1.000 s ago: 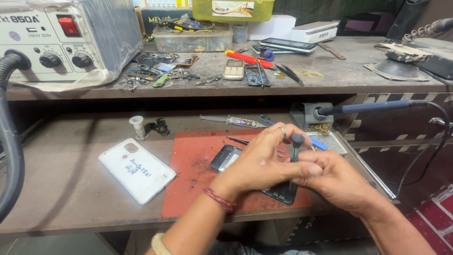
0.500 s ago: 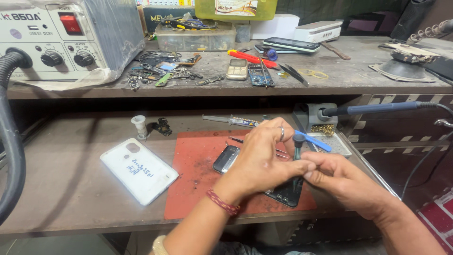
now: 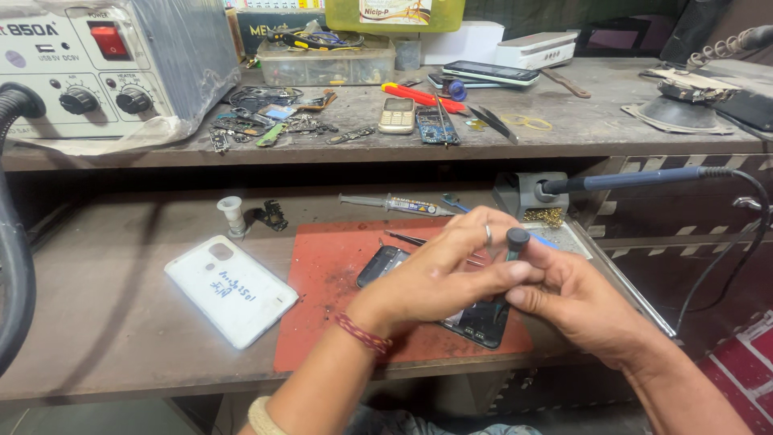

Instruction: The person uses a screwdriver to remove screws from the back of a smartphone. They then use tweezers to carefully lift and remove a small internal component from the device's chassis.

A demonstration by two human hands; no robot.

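Both hands meet over the red work mat (image 3: 330, 322) on the tabletop (image 3: 105, 322). The right hand (image 3: 580, 302) is closed around a black-capped screwdriver (image 3: 515, 240), held upright. The left hand (image 3: 439, 270) curls over an opened black phone (image 3: 475, 321), probably pinning it. A white back cover (image 3: 229, 290) lies at nine o'clock.

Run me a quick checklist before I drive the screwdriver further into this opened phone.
1. Screwdriver gripped upright by right hand: ok.
2. Left hand steadying at the tool: ok.
3. Opened phone lying on the red mat: ok.
4. Tip seated in a screw: cannot tell, hidden by the hands.
5. Soldering iron parked in its stand, apart from the hands: ok.
6. White back cover set aside, off the mat: ok.
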